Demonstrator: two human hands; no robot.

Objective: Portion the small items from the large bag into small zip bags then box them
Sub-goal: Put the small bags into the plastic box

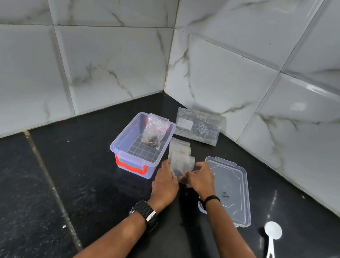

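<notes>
Both hands hold one small clear zip bag (182, 165) with dark items at its bottom, just above the black counter. My left hand (166, 181) grips its left edge and my right hand (200, 179) pinches its right side. Behind it lies a stack of empty small zip bags (178, 147). To the left stands a clear plastic box (129, 138) with red handles; one filled zip bag (154, 134) leans upright against its far wall. The large bag (198, 126) leans against the tiled wall at the back.
The box's clear lid (232, 186) lies flat to the right of my hands, partly under my right wrist. A white scoop (271, 240) lies further right near the front. Marble-tiled walls meet in a corner behind the counter (68, 180).
</notes>
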